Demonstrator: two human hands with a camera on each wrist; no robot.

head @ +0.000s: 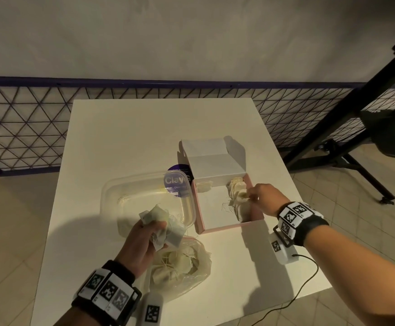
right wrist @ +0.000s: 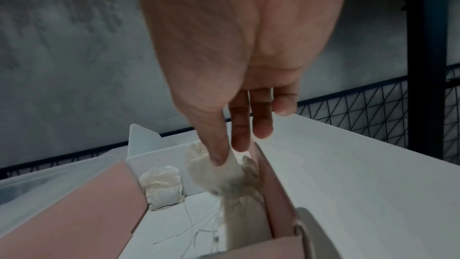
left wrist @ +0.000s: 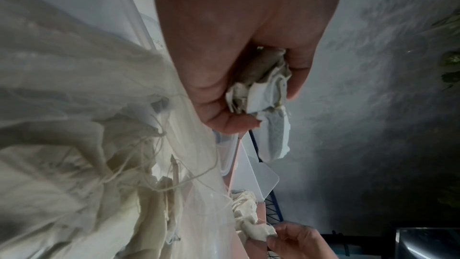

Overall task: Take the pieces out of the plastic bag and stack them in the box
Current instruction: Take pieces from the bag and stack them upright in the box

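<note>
Left hand point(head: 144, 241) clutches pieces point(head: 160, 220) — right hand point(head: 263, 197) pinches one over box point(head: 229, 228).

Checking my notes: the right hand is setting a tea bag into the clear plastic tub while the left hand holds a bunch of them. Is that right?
Not quite: the head view shows the right hand setting its tea bag into the pink box, not the clear tub. The left hand does hold a bunch.

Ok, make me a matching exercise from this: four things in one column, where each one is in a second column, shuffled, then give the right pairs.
Things:
1. plastic bag
2. pink box
3. bunch of pieces
4. single piece

Places:
A. gripped in the left hand
B. pinched by the right hand over the box
C. on the table, lid open
D. on the table under the left hand

Pairs: 1-D, 2-C, 3-A, 4-B
</note>
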